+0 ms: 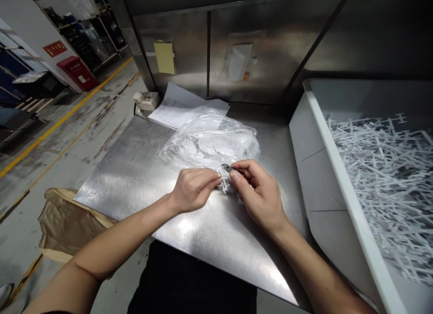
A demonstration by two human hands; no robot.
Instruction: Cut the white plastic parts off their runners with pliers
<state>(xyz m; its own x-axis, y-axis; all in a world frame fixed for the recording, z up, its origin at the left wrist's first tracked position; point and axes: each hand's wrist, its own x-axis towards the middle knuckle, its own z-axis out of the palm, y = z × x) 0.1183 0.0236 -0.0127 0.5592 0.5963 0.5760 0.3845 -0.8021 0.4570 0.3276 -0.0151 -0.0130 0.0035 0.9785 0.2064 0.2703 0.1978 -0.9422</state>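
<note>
Over the middle of the metal table, my left hand pinches a small white plastic sprue between thumb and fingers. Side branches stick out from its stem. My right hand is closed around a pair of small dark nippers, whose tips point left, close to the sprue's upper end. Whether the jaws touch the plastic I cannot tell. Just behind both hands lies a clear plastic bag with many tiny white pieces in it.
A large white bin heaped with white sprues stands at the right. Printed sheets lie behind the bag, next to a power socket. A brown paper sack is beyond the steel table's left edge.
</note>
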